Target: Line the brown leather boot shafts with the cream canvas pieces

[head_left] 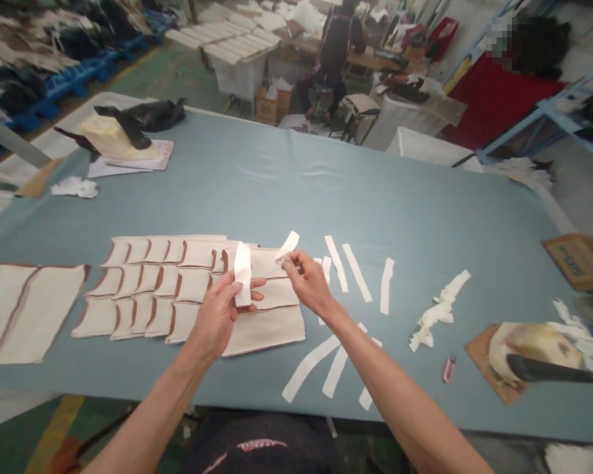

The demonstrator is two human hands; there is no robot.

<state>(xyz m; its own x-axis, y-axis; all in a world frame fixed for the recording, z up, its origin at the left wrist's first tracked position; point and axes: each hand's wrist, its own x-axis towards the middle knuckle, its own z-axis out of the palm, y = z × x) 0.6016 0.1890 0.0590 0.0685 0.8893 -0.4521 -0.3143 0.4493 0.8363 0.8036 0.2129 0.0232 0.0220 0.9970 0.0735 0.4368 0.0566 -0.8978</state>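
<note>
My left hand is closed on a white strip, perhaps a small stack, held upright between thumb and fingers. To its right, my right hand pinches another white strip by its lower end. Below both hands lie overlapping cream fabric panels with brown curved edges, set out in rows toward the left. Several loose white strips are spread on the table right of the panels, and a few more, including a long strip, lie nearer my body, partly hidden by my right forearm.
A blue-grey table spans the view. On the right are crumpled white scraps, a pink lighter and a cream block-shaped object with a black handle. A similar block stands back left. Two people are beyond the table.
</note>
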